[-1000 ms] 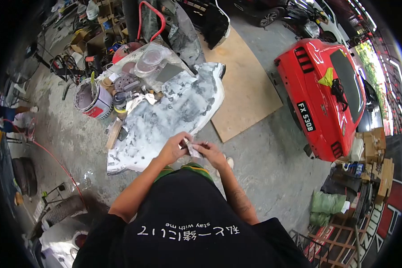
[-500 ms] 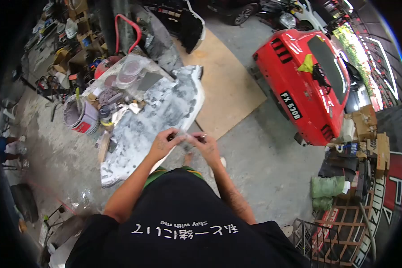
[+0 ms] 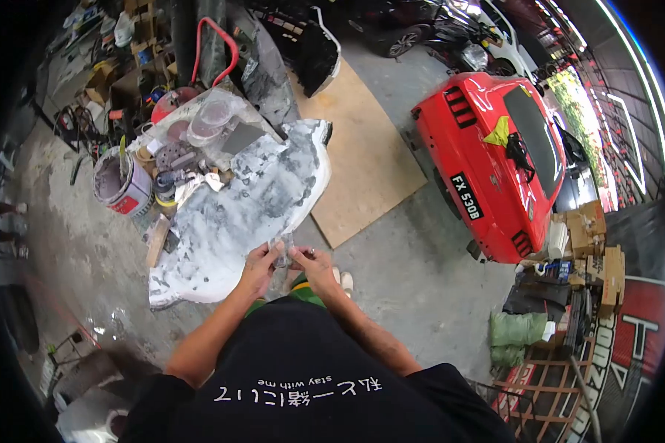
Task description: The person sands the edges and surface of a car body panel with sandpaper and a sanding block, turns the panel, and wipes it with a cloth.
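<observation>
My left hand and my right hand meet in front of my body. Their fingers pinch a small, greyish, see-through piece, thin like plastic film; its exact kind is too small to tell. Just beyond my left hand lies a large curved panel, apparently a car body part, blotched white and grey with sanded filler. A sanding block sits at its left edge. On the panel's far left are a crumpled white cloth and a dark power tool.
A filler-smeared bucket stands left of the panel. Beyond lies a plywood sheet on the concrete floor. A red car is parked to the right, with cardboard boxes nearby. A red hose loops at the back.
My view has shifted, so the car and panel sit further left. Both hands have come nearer my body, still together, and the see-through piece between them shows more.
</observation>
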Motion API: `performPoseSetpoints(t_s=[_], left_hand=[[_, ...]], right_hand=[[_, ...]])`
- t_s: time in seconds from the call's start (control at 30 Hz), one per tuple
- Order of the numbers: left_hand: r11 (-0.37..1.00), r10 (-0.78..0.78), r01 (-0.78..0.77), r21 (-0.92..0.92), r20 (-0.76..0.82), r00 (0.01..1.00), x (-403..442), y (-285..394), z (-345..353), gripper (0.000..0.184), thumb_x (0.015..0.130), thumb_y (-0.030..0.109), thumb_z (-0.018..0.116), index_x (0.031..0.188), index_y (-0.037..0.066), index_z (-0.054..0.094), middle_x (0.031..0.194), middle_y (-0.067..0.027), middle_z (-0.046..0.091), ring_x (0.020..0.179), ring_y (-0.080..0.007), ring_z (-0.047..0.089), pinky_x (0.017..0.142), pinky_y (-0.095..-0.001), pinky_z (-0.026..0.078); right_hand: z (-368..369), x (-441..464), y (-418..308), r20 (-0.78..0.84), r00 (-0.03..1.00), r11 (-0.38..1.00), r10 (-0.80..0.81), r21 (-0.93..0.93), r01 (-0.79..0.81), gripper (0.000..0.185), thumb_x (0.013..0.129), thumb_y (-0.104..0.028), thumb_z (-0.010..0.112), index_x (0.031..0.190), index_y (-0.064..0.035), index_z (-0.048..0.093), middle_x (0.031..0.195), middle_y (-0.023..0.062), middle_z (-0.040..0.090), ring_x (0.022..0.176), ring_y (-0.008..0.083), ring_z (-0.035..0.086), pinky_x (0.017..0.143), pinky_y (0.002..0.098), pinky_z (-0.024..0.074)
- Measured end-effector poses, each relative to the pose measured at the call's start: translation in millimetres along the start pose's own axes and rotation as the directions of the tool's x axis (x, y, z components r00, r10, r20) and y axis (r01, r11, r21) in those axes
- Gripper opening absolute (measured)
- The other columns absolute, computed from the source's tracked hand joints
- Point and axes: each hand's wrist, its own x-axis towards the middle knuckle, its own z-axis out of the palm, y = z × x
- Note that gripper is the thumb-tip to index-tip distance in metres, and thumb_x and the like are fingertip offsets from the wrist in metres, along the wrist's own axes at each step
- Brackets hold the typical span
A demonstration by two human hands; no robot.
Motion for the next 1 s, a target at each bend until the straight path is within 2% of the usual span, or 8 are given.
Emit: performPoseSetpoints(t_s=[0.17,0.3,0.37,0.57,0.67,0.7,0.87,1.0], left_hand=[[0.967,0.118,-0.092,0.239,-0.095,0.989,14.6,6.3,-4.7,0.025,0.097,0.025,0.066,0.101,0.002,0.07,0.089,0.0012,0.068,0.08,-0.0088,0.058,0.074,-0.027,0.046],[0.896,0.281,-0.169,0.411,-0.229,0.932,38.7,2.5,0.1,0.024,0.095,0.024,0.067,0.091,0.001,0.069,0.077,-0.0023,0.064,0.071,-0.0116,0.055,0.067,-0.0304,0.044],[0.41,0.485,0.004,0.912,-0.222,0.846,62.9,-6.7,-13.7,0.028,0.093,0.022,0.069,0.079,-0.001,0.061,0.071,-0.011,0.056,0.065,-0.02,0.053,0.062,-0.0354,0.041],[0.127,0.59,-0.197,0.972,0.085,0.803,150.6,-43.6,1.5,0.031,0.092,0.016,0.066,0.074,-0.004,0.051,0.072,-0.0178,0.047,0.064,-0.0357,0.047,0.059,-0.043,0.038],[0.005,0.599,-0.254,0.967,0.2,0.775,193.9,-52.2,0.4,0.026,0.092,0.012,0.065,0.075,-0.004,0.051,0.073,-0.0181,0.046,0.064,-0.0372,0.047,0.059,-0.0442,0.037],[0.023,0.596,-0.232,0.972,0.173,0.784,204.2,-55.1,5.5,0.026,0.092,0.012,0.065,0.075,-0.004,0.051,0.073,-0.0181,0.046,0.064,-0.0372,0.047,0.059,-0.0442,0.037],[0.197,0.591,-0.096,0.976,-0.04,0.806,248.3,-43.1,27.4,0.021,0.092,0.013,0.065,0.082,-0.003,0.057,0.079,-0.0179,0.05,0.068,-0.0364,0.052,0.062,-0.0395,0.042],[0.265,0.67,-0.205,0.942,-0.027,0.742,295.9,-57.6,40.9,0.019,0.092,0.011,0.066,0.082,-0.003,0.058,0.079,-0.0152,0.051,0.068,-0.0346,0.054,0.061,-0.0395,0.043]], right_hand=[[-3.7,32.3,22.3,0.265,0.948,0.883,0.177,0.382,-0.272,0.027,0.092,-0.023,0.073,0.107,-0.0019,0.068,0.102,0.0047,0.067,0.096,0.017,0.064,0.084,0.038,0.0551],[-35.8,77.2,18.7,0.338,0.921,0.934,0.195,0.221,-0.279,0.027,0.094,-0.024,0.07,0.108,-0.0015,0.069,0.098,0.005,0.069,0.087,0.0143,0.064,0.079,0.0327,0.0544],[-85.5,117.3,15.0,0.174,0.972,0.952,0.156,-0.287,-0.101,0.025,0.094,-0.024,0.071,0.108,-0.0028,0.069,0.097,0.0046,0.069,0.088,0.0126,0.064,0.081,0.0284,0.052],[-192.1,274.9,8.7,-0.178,0.969,0.962,-0.174,-0.239,0.129,0.04,0.096,-0.037,0.064,0.111,-0.0001,0.067,0.091,0.0019,0.061,0.084,0.0122,0.057,0.077,0.029,0.0492],[-194.7,349.7,-14.7,-0.05,0.998,0.992,-0.031,-0.122,0.025,0.056,0.095,-0.044,0.064,0.128,0.0011,0.057,0.114,0.0094,0.062,0.101,0.0181,0.06,0.085,0.0315,0.0499],[-182.6,363.6,-34.0,0.003,0.998,0.998,0.056,0.039,-0.056,0.064,0.094,-0.046,0.064,0.135,0.0016,0.052,0.122,0.0119,0.062,0.106,0.0204,0.061,0.088,0.0331,0.0503],[-168.9,449.8,-3.1,0.18,0.962,0.978,0.207,0.003,-0.211,0.076,0.093,-0.052,0.064,0.143,0.0025,0.044,0.134,0.0149,0.057,0.118,0.0273,0.058,0.097,0.0383,0.0487],[-171.3,445.4,12.1,0.02,0.981,0.948,0.192,-0.262,-0.18,0.085,0.092,-0.063,0.058,0.141,0.0059,0.048,0.138,0.0223,0.054,0.129,0.0287,0.05,0.105,0.0375,0.0404]])
